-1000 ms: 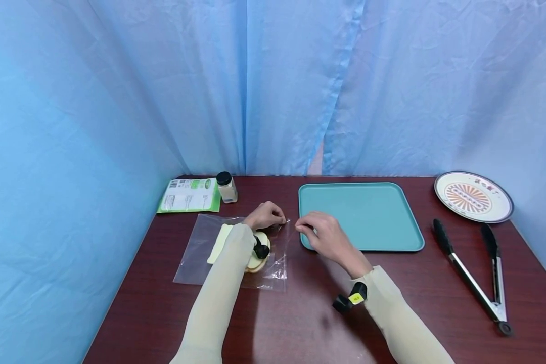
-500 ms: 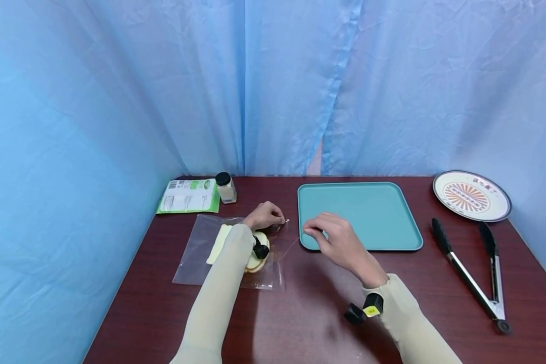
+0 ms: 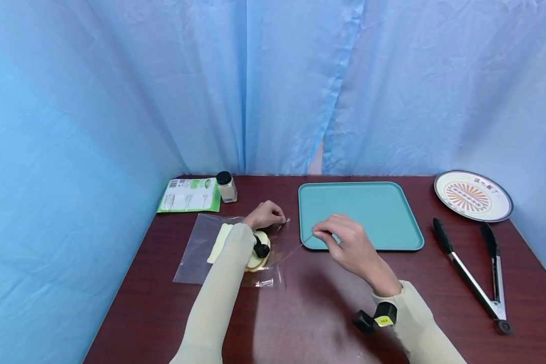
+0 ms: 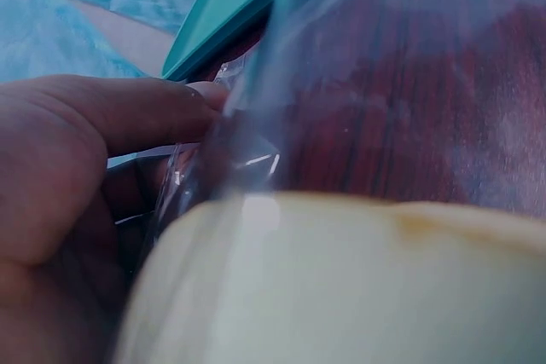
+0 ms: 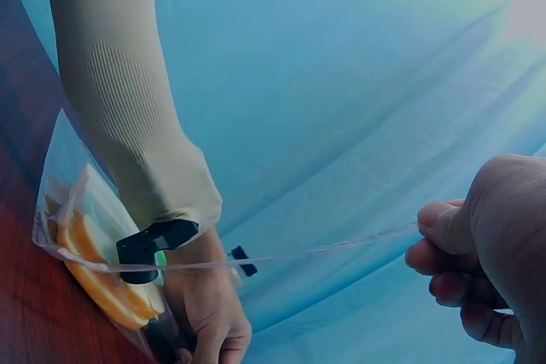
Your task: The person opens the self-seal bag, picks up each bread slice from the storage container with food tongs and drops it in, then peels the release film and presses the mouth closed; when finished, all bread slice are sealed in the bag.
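Note:
A clear plastic bag (image 3: 193, 260) lies flat on the dark red table with bread slices (image 3: 218, 245) inside. The left forearm partly covers them. At the bag's far right corner, my left hand (image 3: 265, 216) pinches the plastic between thumb and finger; the left wrist view also shows the left hand (image 4: 60, 159) there. My right hand (image 3: 348, 245) pinches the end of a thin clear strip (image 5: 341, 246) between thumb and fingertips. It stretches taut from the bag's open edge to the right hand, which is raised near the tray's front left corner.
A teal tray (image 3: 359, 215) lies right of the bag. Farther right are metal tongs (image 3: 470, 288) with black tips and a patterned plate (image 3: 493, 207). Behind the bag stand a black-lidded jar (image 3: 228, 191) and a green-white packet (image 3: 188, 196). Blue curtains (image 3: 282, 91) hang behind the table.
My right hand has moved rightward and slightly toward me, away from the left hand, drawing the thin strip out from the bag's edge. The left hand stays in place.

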A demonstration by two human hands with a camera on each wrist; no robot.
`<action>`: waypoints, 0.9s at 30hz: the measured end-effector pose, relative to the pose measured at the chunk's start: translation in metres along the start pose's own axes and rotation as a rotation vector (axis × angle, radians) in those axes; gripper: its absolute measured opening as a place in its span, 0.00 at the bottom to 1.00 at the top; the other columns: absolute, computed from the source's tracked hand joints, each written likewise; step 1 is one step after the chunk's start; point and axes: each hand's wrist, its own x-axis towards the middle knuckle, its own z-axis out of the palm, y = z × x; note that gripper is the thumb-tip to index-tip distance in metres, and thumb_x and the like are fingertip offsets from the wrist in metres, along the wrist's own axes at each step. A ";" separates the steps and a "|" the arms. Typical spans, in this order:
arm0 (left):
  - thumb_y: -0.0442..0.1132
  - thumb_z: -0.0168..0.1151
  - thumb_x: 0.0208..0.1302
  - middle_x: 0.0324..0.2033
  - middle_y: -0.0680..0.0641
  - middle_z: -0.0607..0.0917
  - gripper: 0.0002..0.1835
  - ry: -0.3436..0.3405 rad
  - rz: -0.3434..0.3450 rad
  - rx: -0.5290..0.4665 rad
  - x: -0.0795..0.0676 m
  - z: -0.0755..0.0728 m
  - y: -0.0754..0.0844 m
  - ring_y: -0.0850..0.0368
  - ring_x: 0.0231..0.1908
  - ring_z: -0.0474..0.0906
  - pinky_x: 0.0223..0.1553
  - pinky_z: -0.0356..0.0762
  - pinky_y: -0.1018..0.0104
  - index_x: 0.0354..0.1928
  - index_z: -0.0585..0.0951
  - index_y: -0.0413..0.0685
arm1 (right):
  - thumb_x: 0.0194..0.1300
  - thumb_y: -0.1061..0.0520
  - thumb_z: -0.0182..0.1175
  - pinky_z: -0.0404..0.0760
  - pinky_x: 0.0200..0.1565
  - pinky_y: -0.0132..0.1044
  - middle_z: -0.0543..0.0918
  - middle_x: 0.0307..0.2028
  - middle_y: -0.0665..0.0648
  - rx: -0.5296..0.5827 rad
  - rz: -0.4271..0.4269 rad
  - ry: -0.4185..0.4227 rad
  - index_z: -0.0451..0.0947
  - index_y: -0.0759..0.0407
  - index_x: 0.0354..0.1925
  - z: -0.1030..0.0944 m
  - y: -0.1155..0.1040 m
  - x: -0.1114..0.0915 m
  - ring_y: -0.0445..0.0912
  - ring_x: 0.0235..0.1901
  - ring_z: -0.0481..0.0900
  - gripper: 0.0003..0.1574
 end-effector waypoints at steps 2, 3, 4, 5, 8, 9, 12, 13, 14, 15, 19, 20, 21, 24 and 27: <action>0.37 0.65 0.67 0.22 0.52 0.85 0.07 0.001 -0.003 -0.001 0.000 0.000 0.000 0.63 0.23 0.77 0.27 0.74 0.74 0.32 0.89 0.45 | 0.68 0.60 0.63 0.78 0.37 0.31 0.87 0.29 0.51 0.005 -0.001 0.003 0.85 0.58 0.35 -0.003 -0.002 -0.001 0.41 0.30 0.80 0.05; 0.36 0.65 0.67 0.22 0.52 0.85 0.07 0.003 -0.003 -0.002 0.000 0.000 0.000 0.63 0.23 0.77 0.27 0.74 0.74 0.32 0.89 0.45 | 0.70 0.57 0.62 0.78 0.38 0.31 0.87 0.29 0.51 0.009 0.000 0.004 0.85 0.58 0.35 -0.004 -0.003 -0.001 0.42 0.30 0.80 0.08; 0.36 0.65 0.67 0.22 0.53 0.85 0.08 0.004 -0.003 -0.003 0.000 0.000 0.000 0.63 0.23 0.77 0.27 0.74 0.74 0.32 0.89 0.45 | 0.71 0.56 0.61 0.78 0.38 0.30 0.87 0.29 0.52 0.014 0.004 0.004 0.85 0.58 0.35 -0.005 -0.003 -0.002 0.42 0.30 0.80 0.10; 0.36 0.65 0.67 0.22 0.53 0.85 0.08 0.005 -0.002 -0.005 0.000 0.000 0.000 0.63 0.23 0.77 0.27 0.75 0.74 0.32 0.89 0.45 | 0.71 0.56 0.61 0.78 0.39 0.30 0.87 0.29 0.52 0.014 0.004 0.007 0.85 0.58 0.35 -0.006 -0.004 -0.003 0.42 0.30 0.81 0.10; 0.36 0.65 0.67 0.21 0.53 0.85 0.08 0.007 0.001 -0.012 0.000 0.001 0.000 0.63 0.23 0.77 0.27 0.75 0.74 0.31 0.89 0.45 | 0.72 0.54 0.60 0.78 0.39 0.30 0.87 0.29 0.52 0.016 0.009 0.011 0.85 0.58 0.35 -0.009 -0.006 -0.004 0.42 0.31 0.81 0.12; 0.36 0.65 0.67 0.21 0.53 0.85 0.07 0.008 0.001 -0.013 0.000 0.001 0.000 0.63 0.23 0.77 0.27 0.75 0.74 0.31 0.89 0.45 | 0.72 0.54 0.59 0.78 0.39 0.30 0.87 0.29 0.52 0.017 0.009 0.013 0.85 0.58 0.35 -0.010 -0.007 -0.005 0.42 0.31 0.81 0.13; 0.36 0.65 0.67 0.22 0.53 0.85 0.07 0.007 -0.004 -0.014 0.000 0.001 -0.001 0.63 0.23 0.77 0.27 0.75 0.74 0.32 0.89 0.46 | 0.73 0.53 0.58 0.78 0.38 0.29 0.87 0.29 0.52 0.026 -0.002 0.033 0.85 0.58 0.35 -0.012 -0.008 -0.005 0.42 0.30 0.81 0.14; 0.36 0.65 0.67 0.22 0.53 0.85 0.07 0.007 -0.006 -0.012 0.000 0.001 -0.001 0.63 0.23 0.77 0.27 0.75 0.74 0.32 0.89 0.46 | 0.73 0.53 0.57 0.78 0.38 0.29 0.87 0.29 0.52 0.030 -0.007 0.040 0.86 0.58 0.35 -0.012 -0.008 -0.006 0.42 0.30 0.81 0.15; 0.36 0.65 0.67 0.23 0.53 0.85 0.07 0.007 -0.006 -0.011 0.000 0.001 -0.001 0.63 0.23 0.76 0.27 0.75 0.73 0.32 0.89 0.46 | 0.74 0.52 0.57 0.78 0.38 0.29 0.87 0.28 0.52 0.033 -0.011 0.048 0.86 0.58 0.35 -0.013 -0.008 -0.006 0.42 0.30 0.80 0.15; 0.36 0.65 0.67 0.23 0.52 0.85 0.07 0.007 -0.007 -0.011 0.000 0.001 -0.001 0.63 0.23 0.76 0.27 0.74 0.73 0.32 0.90 0.46 | 0.74 0.52 0.57 0.78 0.38 0.29 0.87 0.28 0.52 0.036 -0.014 0.056 0.86 0.58 0.34 -0.014 -0.008 -0.006 0.41 0.30 0.80 0.16; 0.36 0.64 0.67 0.23 0.52 0.86 0.07 0.002 -0.008 -0.015 0.000 0.000 -0.001 0.62 0.23 0.76 0.27 0.74 0.73 0.33 0.90 0.47 | 0.74 0.51 0.56 0.78 0.37 0.28 0.87 0.28 0.51 0.043 -0.023 0.080 0.86 0.58 0.34 -0.017 -0.009 -0.006 0.41 0.29 0.80 0.17; 0.37 0.64 0.67 0.23 0.52 0.86 0.07 0.001 -0.009 -0.019 0.000 0.000 -0.001 0.62 0.23 0.75 0.27 0.73 0.73 0.33 0.90 0.47 | 0.74 0.51 0.56 0.77 0.37 0.28 0.87 0.28 0.51 0.044 -0.022 0.085 0.86 0.58 0.34 -0.018 -0.009 -0.006 0.41 0.29 0.79 0.17; 0.37 0.64 0.67 0.23 0.52 0.86 0.07 -0.001 -0.010 -0.023 0.000 0.000 -0.001 0.62 0.23 0.75 0.27 0.73 0.73 0.33 0.90 0.47 | 0.74 0.50 0.56 0.77 0.37 0.28 0.87 0.27 0.51 0.045 -0.022 0.089 0.86 0.57 0.34 -0.019 -0.009 -0.007 0.40 0.28 0.79 0.17; 0.37 0.64 0.67 0.23 0.52 0.86 0.08 -0.003 -0.009 -0.024 0.000 0.000 -0.002 0.62 0.23 0.75 0.27 0.73 0.73 0.33 0.90 0.47 | 0.74 0.50 0.56 0.76 0.36 0.28 0.86 0.27 0.51 0.043 -0.024 0.100 0.86 0.57 0.33 -0.023 -0.010 -0.007 0.40 0.28 0.78 0.18; 0.37 0.65 0.67 0.24 0.52 0.86 0.07 -0.001 -0.008 -0.018 0.000 0.000 -0.001 0.63 0.23 0.76 0.27 0.73 0.73 0.33 0.90 0.47 | 0.74 0.49 0.56 0.76 0.35 0.28 0.86 0.27 0.52 0.036 -0.023 0.107 0.86 0.58 0.33 -0.026 -0.010 -0.007 0.41 0.28 0.78 0.18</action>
